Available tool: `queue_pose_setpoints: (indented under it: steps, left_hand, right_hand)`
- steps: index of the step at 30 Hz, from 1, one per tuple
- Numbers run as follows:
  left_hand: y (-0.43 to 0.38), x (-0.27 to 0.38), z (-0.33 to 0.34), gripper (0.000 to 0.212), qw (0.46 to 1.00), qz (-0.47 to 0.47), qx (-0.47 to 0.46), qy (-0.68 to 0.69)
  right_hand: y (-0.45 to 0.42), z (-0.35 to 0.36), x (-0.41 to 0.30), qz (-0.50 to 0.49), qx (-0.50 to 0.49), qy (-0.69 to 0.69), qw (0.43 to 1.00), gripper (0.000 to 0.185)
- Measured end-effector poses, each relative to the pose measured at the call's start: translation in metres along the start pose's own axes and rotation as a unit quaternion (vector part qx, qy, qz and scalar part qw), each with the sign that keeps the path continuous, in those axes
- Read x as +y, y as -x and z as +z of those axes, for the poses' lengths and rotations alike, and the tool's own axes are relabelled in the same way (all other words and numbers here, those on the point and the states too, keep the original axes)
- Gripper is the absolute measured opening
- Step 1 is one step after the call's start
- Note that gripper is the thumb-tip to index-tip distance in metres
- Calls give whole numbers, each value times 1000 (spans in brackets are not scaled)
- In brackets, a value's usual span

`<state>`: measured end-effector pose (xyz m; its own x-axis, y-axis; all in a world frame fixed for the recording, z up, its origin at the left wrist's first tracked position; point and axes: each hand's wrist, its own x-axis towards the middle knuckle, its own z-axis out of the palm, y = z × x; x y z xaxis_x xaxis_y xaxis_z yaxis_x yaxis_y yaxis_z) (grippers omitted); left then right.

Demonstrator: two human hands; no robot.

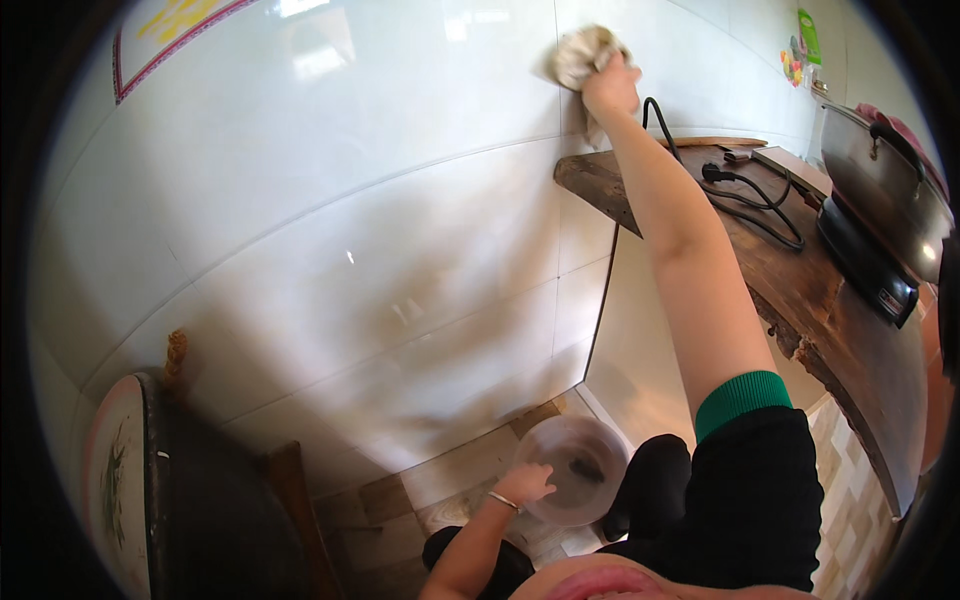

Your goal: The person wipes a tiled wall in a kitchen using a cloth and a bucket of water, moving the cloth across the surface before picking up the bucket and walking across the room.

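Note:
My right hand presses a crumpled, light-coloured cloth against the white tiled wall, above the end of a wooden slab counter. The right arm reaches up across the counter's edge. Low in the view, my left hand, with a bracelet at the wrist, hangs over or beside the rim of a translucent plastic basin on the floor. Its fingers are partly curled and no object shows in it. Something dark shows inside the basin.
The wooden slab counter holds a black power cord with a plug, and a metal pot on a black electric base. A green bottle is at the upper right. A round tabletop stands on edge at lower left.

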<state>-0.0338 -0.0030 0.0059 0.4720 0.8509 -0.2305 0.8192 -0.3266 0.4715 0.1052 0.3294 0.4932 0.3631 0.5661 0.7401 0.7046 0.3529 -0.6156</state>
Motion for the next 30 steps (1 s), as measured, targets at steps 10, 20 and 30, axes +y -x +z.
queue_pose_setpoints:
  steps: [10, 20, 30]
  left_hand:
    - [-15, -4, 7, 35, 1000, 19, -17, -14]
    - [-20, 2, 4, 39, 998, 14, -63, -24]
    - [-17, -5, 16, 39, 998, 36, -50, -12]
  right_hand:
    - [41, 23, -53, -203, 59, -16, 977, 29]
    - [-12, 61, -13, -149, 48, -68, 985, 33]
    - [15, 32, -19, -155, -10, -63, 986, 32]
